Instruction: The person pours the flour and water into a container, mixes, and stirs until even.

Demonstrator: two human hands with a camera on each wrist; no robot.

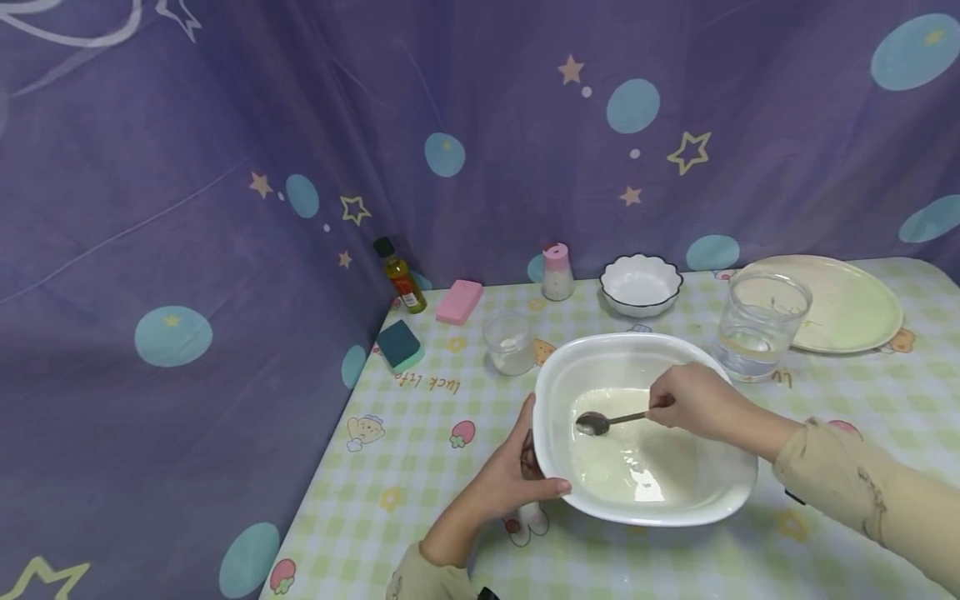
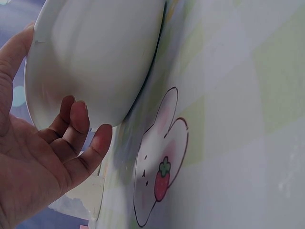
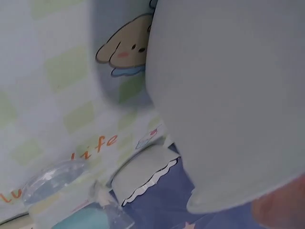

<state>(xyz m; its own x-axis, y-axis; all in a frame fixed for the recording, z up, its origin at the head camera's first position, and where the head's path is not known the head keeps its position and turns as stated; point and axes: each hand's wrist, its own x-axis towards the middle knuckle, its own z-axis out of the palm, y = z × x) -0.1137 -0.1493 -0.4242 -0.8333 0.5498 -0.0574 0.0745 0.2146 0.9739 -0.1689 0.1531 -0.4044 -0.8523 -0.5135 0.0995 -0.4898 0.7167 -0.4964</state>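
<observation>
A white oval basin with pale, glossy liquid in it stands at the front of the table. My left hand holds its left side, thumb at the rim and fingers curled by the outer wall. In the left wrist view, the curled fingertips of that hand show beside the basin. My right hand reaches over the basin and pinches the handle of a metal spoon, its bowl low over the liquid. The right wrist view shows mostly the basin's outside.
Behind the basin are a glass jar with white contents, a pink-topped shaker and a scalloped bowl. A glass of water stands close right, before a large plate. Two sponges and an oil bottle occupy the left back.
</observation>
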